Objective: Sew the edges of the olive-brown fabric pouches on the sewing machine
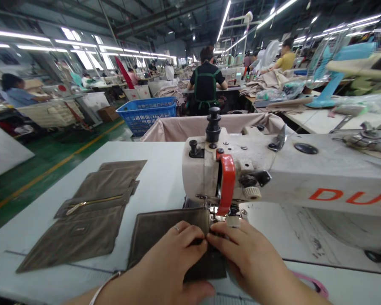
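A dark brown fabric piece (pixel 154 231) lies on the sewing table, its right edge by the needle area of a white sewing machine (pixel 282 165). My left hand (pixel 182 248), a ring on one finger, rests over this piece with bent fingers and grips it near the edge. Beside it, my right hand (pixel 244 248) pinches the same edge just below the presser foot. The fingertips of both hands nearly meet. A red guard (pixel 227 184) on the machine head partly hides the needle. To the left lies another brown fabric panel (pixel 92 228) with a metal zipper (pixel 97 202).
Behind the table stand a blue plastic basket (pixel 149 110) and a fabric-lined bin (pixel 178 129). A pink-handled item (pixel 314 284) lies right of my right hand. Co-workers sit farther back, one in a dark shirt (pixel 207 80). A blue fan (pixel 328 80) stands at right.
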The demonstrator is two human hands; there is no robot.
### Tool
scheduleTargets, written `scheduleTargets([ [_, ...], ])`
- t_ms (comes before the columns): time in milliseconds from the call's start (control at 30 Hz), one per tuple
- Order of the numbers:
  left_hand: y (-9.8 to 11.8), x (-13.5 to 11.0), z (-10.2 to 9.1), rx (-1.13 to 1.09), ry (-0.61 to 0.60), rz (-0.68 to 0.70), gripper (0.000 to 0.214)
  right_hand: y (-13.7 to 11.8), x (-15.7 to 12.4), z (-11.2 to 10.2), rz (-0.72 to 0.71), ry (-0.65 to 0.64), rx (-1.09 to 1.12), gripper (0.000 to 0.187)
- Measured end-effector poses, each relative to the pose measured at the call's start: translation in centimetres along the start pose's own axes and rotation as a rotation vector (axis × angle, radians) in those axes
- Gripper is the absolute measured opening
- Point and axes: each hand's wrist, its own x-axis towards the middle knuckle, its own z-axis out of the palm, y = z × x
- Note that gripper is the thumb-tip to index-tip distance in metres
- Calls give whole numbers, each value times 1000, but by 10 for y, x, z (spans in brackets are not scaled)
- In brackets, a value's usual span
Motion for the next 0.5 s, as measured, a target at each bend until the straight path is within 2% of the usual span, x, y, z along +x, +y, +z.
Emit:
scheduleTargets([
  [100,1,-7,17,78,68,32,61,-1,-3,1,7,-6,-4,40],
  [200,-2,-13,29,112,162,90,51,1,-4,-1,8,-10,15,39],
  [333,-4,-16,31,112,276,157,33,3,-1,-10,15,-76,113,31],
  [500,-1,-13,29,168,274,196,29,4,1,-16,30,-197,139,30],
])
